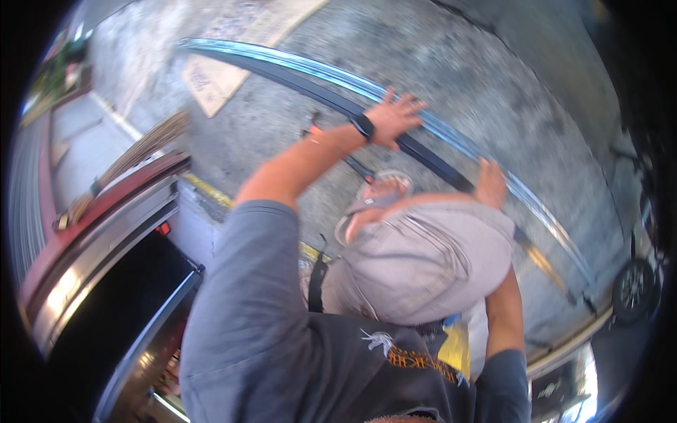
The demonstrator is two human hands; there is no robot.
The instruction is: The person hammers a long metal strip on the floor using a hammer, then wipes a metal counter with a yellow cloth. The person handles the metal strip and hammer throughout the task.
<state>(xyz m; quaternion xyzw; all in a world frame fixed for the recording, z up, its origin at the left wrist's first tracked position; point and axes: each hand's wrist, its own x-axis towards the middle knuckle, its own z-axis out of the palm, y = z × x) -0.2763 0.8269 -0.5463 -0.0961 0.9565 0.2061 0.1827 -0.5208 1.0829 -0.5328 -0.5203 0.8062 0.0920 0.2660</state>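
Note:
A long, shiny metal strip (296, 65) runs across the concrete floor from upper left to lower right. Alongside it, on the near side, lies a long dark bar (430, 161); its right end looks yellowish. My left hand (393, 120), with a black watch at the wrist, is open with fingers spread over the strip and bar. Farther right, my right hand (491, 185) rests at the strip's near edge, its fingers stretched out and touching it. My bent knee hides part of that hand and of the bar. A tool with black and orange parts (360, 169) lies by my sandalled foot.
Flat cardboard (218, 84) lies under the strip's left end. A straw broom (144, 144) leans at the left near a red-edged metal frame (106, 201). A wheel (633, 287) stands at the far right, and a dark cabinet opening (120, 303) is at lower left.

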